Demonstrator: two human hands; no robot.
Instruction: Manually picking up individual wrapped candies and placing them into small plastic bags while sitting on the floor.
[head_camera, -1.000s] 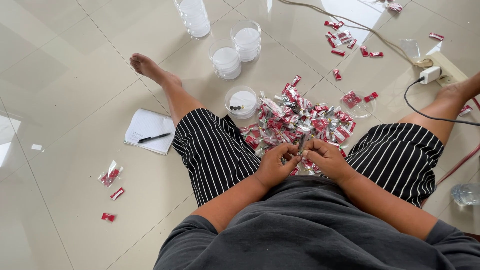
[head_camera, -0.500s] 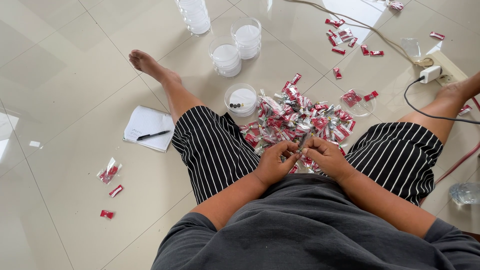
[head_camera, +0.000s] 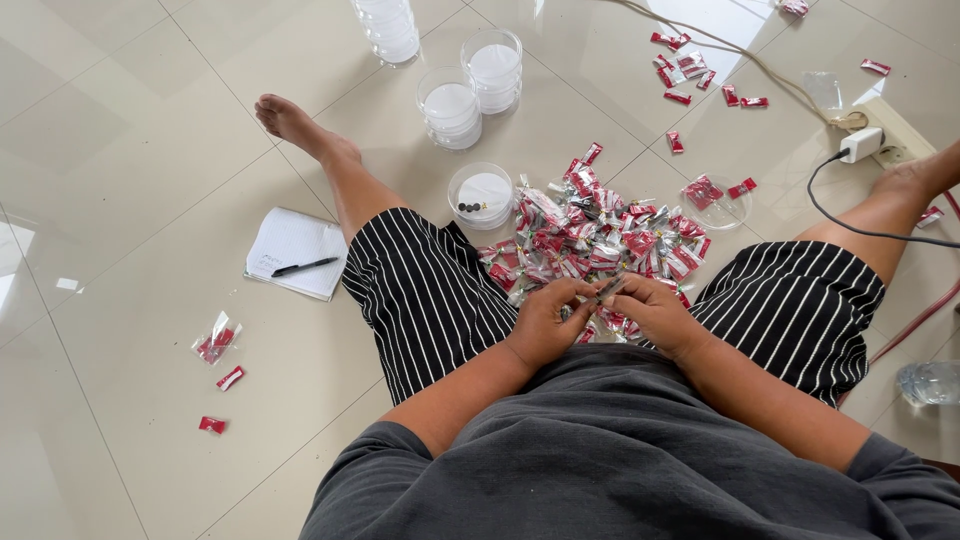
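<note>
Both hands, left (head_camera: 545, 325) and right (head_camera: 655, 312), pinch one packet (head_camera: 610, 290) between them, its long axis tilted; pile (head_camera: 600, 235) just ahead.

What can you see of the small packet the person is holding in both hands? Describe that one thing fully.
The small packet is mostly hidden; only a thin silvery-grey strip shows, tilted, pinched between the fingertips of the left hand and the right hand. It looks like shiny foil or plastic film. It is held just above the near edge of the pile of red and silver packets on the floor, between the person's legs. Whether it is torn open cannot be told.
</note>
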